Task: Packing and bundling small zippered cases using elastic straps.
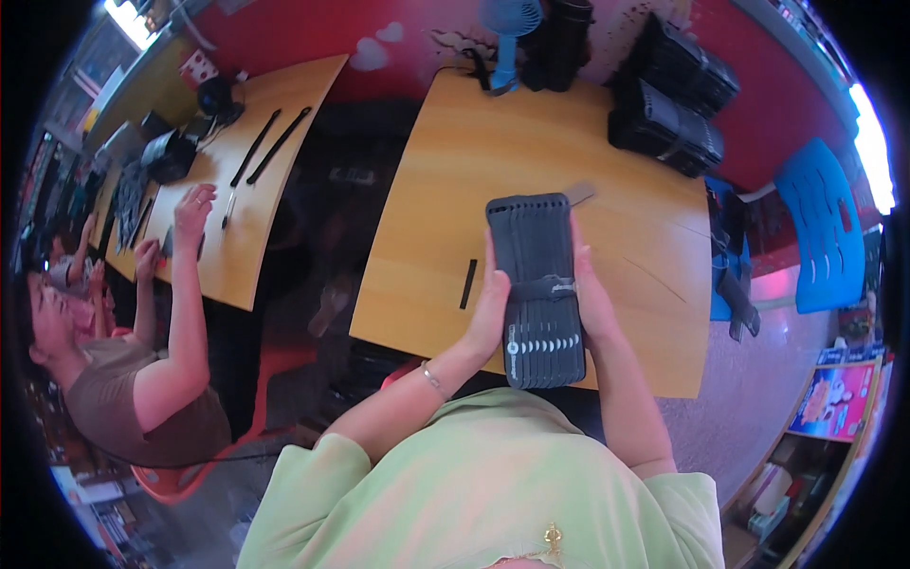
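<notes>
Banded stack of dark gray flat pieces (536, 242) is between the person's two hands, over the near side of a big wooden table (417, 209). Two black bundles (659, 133) sit at the table's back right. The stack is long, and its long way points away from the person, almost straight ahead. Neither hand is nearer, since both touch it. The left forearm (408, 394) and right forearm (626, 384) reach forward and lean in. The left hand (487, 318) is partly curled on the left side, its thumb beside the front. The right hand (594, 303) is partly curled on the right side, most fingers hidden. Whether the stack touches the table is hard to tell. A dark band (536, 288) crosses its middle. A short black strip (468, 284) lies just left of the left hand.
</notes>
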Action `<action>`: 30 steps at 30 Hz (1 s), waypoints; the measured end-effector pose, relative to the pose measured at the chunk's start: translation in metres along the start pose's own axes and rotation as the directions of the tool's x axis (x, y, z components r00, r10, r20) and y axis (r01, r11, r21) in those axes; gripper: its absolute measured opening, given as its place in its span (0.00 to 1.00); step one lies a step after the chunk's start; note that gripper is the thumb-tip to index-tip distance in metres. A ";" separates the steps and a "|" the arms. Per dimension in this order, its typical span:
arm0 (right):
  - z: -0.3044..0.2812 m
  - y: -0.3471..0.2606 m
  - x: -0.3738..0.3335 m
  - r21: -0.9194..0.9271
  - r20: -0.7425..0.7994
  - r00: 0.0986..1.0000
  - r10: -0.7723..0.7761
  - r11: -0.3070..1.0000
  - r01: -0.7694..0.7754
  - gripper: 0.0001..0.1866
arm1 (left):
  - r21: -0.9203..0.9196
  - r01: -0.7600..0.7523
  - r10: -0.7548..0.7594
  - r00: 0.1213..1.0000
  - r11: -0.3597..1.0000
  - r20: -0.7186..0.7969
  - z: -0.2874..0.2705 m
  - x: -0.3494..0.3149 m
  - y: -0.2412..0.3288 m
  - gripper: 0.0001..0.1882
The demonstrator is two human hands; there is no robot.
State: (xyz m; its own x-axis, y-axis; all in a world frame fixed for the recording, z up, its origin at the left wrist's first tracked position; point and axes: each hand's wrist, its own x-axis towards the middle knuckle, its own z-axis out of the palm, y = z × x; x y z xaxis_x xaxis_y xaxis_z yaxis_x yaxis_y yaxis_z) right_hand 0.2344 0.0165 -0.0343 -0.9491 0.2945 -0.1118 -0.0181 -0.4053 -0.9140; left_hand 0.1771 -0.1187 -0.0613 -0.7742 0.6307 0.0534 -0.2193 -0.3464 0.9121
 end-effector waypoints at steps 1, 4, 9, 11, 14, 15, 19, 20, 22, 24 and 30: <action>-0.003 -0.001 0.002 0.029 0.036 0.999 -0.001 1.000 0.000 0.35 | -0.047 -0.014 0.015 0.999 0.999 0.033 -0.003 0.001 -0.002 0.41; -0.003 -0.013 -0.002 0.172 0.035 0.999 -0.005 0.985 -0.001 0.40 | -0.062 -0.052 0.056 0.996 0.997 0.070 -0.009 0.006 -0.002 0.43; -0.005 -0.004 0.003 -0.129 0.076 0.987 -0.143 0.980 0.152 0.44 | -0.083 0.031 -0.026 0.998 0.996 0.066 -0.008 0.005 -0.012 0.44; -0.007 -0.005 0.001 -0.059 0.038 0.993 -0.116 0.991 0.118 0.44 | -0.119 0.072 -0.067 0.997 0.990 0.039 -0.009 0.007 -0.008 0.43; -0.026 0.003 -0.010 0.050 -0.154 0.988 0.018 0.999 -0.010 0.41 | 0.178 0.066 -0.040 0.988 0.982 -0.149 -0.018 0.005 -0.006 0.40; -0.031 0.004 -0.018 0.055 -0.161 0.987 0.002 0.998 0.007 0.41 | 0.186 0.060 -0.035 0.991 0.981 -0.132 -0.024 0.005 -0.004 0.40; -0.054 0.007 -0.072 -0.162 -0.256 0.966 0.049 0.982 -0.093 0.42 | 0.273 0.034 -0.030 0.999 0.961 -0.019 -0.043 0.030 0.016 0.39; -0.055 0.006 -0.088 -0.211 -0.300 0.954 0.028 0.973 -0.095 0.42 | 0.323 -0.050 0.029 0.997 0.945 0.069 -0.042 0.045 0.023 0.39; -0.057 0.008 -0.116 -0.249 -0.326 0.945 0.018 0.963 -0.104 0.43 | 0.334 -0.079 0.054 0.995 0.939 0.082 -0.045 0.071 0.029 0.38; -0.052 0.016 -0.139 -0.287 -0.361 0.932 0.002 0.951 -0.113 0.44 | 0.330 0.027 -0.090 0.980 0.943 0.176 -0.051 0.095 0.024 0.37; -0.021 0.014 -0.152 -0.677 -0.222 0.973 0.069 0.707 -0.204 0.61 | 0.320 0.386 -0.454 0.875 0.865 0.170 -0.049 0.099 0.021 0.37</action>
State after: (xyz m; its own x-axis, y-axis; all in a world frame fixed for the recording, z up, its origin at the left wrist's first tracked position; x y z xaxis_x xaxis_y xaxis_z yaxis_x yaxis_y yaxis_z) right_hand 0.3845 -0.0159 -0.0384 -0.8548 0.4505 -0.2578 0.3937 0.2391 -0.8876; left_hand 0.0671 -0.0971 -0.0570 -0.4769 0.8268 -0.2981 -0.2989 0.1663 0.9397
